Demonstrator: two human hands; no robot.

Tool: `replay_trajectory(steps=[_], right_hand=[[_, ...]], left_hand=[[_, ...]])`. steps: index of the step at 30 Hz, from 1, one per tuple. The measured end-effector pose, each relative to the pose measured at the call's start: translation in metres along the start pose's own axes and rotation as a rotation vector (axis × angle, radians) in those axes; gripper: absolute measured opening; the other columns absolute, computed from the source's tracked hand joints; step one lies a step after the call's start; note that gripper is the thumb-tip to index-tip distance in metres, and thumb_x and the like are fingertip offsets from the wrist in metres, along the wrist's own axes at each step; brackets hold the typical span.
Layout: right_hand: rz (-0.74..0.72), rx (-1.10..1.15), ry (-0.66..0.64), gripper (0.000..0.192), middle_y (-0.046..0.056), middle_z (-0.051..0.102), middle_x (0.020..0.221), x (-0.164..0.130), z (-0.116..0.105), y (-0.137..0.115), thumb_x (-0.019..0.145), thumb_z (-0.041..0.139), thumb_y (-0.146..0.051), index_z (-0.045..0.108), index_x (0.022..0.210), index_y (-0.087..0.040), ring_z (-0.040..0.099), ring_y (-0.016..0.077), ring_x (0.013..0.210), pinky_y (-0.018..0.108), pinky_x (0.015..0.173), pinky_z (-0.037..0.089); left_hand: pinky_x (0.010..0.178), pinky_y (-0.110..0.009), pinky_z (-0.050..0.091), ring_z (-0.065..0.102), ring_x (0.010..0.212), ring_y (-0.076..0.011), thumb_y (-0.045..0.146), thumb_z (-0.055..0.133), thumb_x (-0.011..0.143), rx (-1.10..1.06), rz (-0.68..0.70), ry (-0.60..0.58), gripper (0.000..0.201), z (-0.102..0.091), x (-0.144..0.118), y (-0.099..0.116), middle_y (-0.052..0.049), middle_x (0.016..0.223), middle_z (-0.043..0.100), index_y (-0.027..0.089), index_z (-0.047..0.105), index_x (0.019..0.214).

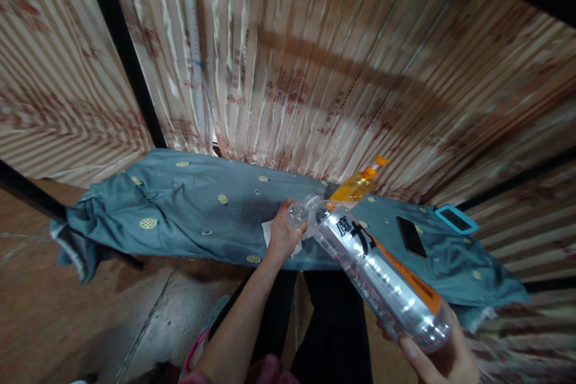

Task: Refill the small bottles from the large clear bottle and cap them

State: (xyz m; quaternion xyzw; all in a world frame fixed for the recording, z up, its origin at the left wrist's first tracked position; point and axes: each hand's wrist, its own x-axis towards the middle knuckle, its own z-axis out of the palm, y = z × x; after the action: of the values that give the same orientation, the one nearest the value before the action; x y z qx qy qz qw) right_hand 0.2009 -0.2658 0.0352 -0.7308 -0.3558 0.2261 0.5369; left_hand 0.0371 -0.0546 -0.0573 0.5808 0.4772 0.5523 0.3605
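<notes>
Two bare hands hold a large clear bottle (pixel 378 270) slantwise over the desk (pixel 180 216); clock directions are read from the left hand, with 12 at the top of the view. The left grip (pixel 284 239) is closed on a clear plastic piece (pixel 297 213) at the bottle's neck; whether the piece belongs to the bottle cannot be told. The right grip (pixel 454 355) is clamped around the base, toward 4 o'clock, which in this view projects past the desk's near edge. A white sheet (pixel 267 231) lies under the left hand, close to that edge. An orange pump bottle (pixel 355 185) sits at 2 o'clock, partly behind the neck; contact between the two cannot be judged. At 3 o'clock lie a dark phone (pixel 411 237) and, beyond it, a blue-framed object (pixel 456 219) near the desk's far edge. Between 9 and 10 o'clock, patterned cloth (pixel 222 198) spans broadly to the desk's end. The striped curtain (pixel 288 72) bounds the far edge at 12; dark-clothed legs (pixel 335 324) adjoin the near edge.
</notes>
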Motion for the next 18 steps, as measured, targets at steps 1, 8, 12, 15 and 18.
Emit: replay_trajectory(steps=[1,8,12,15,18], right_hand=[[-0.003,0.012,-0.005,0.102,0.018,0.044,0.140,0.001,0.000,0.001,0.061,0.075,-0.065,0.035,0.142,-0.018,0.042,0.0426,0.130,0.054,0.113,0.025],[-0.036,0.024,-0.008,0.096,0.017,0.051,0.134,0.010,-0.009,0.015,0.055,0.082,-0.055,0.043,0.135,-0.019,0.045,0.0450,0.126,0.059,0.110,0.029],[-0.058,-0.025,-0.036,0.093,0.016,0.053,0.133,0.017,-0.018,0.028,0.057,0.081,-0.053,0.043,0.135,-0.020,0.047,0.0430,0.126,0.054,0.105,0.038],[-0.053,-0.002,-0.055,0.091,0.016,0.055,0.132,0.019,-0.020,0.032,0.058,0.082,-0.051,0.042,0.135,-0.021,0.052,0.0409,0.121,0.050,0.100,0.044],[-0.081,-0.008,-0.036,0.089,0.015,0.059,0.127,0.014,-0.014,0.024,0.058,0.081,-0.051,0.045,0.133,-0.019,0.057,0.0388,0.115,0.045,0.093,0.049]], left_hand=[[0.100,-0.043,0.050,0.064,0.112,-0.0275,0.021,0.076,0.067,-0.005,-0.001,0.000,0.058,0.000,0.000,0.000,-0.011,0.118,0.067,0.017,0.053,0.121],[0.098,-0.043,0.051,0.065,0.109,-0.0271,0.021,0.076,0.066,-0.019,0.011,0.017,0.056,0.001,0.000,0.000,-0.009,0.113,0.068,0.019,0.055,0.118],[0.097,-0.042,0.051,0.066,0.108,-0.0270,0.021,0.076,0.067,-0.010,-0.013,0.000,0.053,-0.001,0.000,0.003,-0.009,0.110,0.069,0.018,0.055,0.116],[0.097,-0.042,0.051,0.066,0.107,-0.0264,0.023,0.076,0.068,-0.015,-0.021,-0.005,0.051,-0.002,0.000,0.006,-0.009,0.110,0.069,0.019,0.055,0.115],[0.096,-0.041,0.051,0.066,0.106,-0.0260,0.023,0.076,0.069,-0.020,-0.018,-0.007,0.049,-0.003,0.000,0.008,-0.009,0.110,0.069,0.019,0.056,0.113]])
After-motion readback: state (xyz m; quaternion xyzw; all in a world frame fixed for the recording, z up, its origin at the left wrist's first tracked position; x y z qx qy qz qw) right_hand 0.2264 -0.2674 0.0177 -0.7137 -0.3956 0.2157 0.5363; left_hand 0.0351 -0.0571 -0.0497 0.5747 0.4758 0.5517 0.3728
